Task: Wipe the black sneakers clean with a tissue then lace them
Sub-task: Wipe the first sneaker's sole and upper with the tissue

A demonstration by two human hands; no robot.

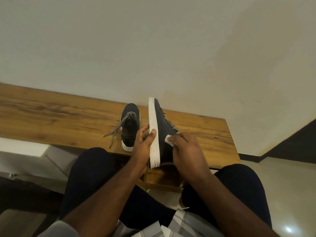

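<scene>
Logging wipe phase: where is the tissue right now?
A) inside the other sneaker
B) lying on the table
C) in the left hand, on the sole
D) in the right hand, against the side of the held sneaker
D: the right hand pinches the tissue against the dark side of the held sneaker, while the left hand grips its white sole; the other sneaker stands on the table.
</scene>
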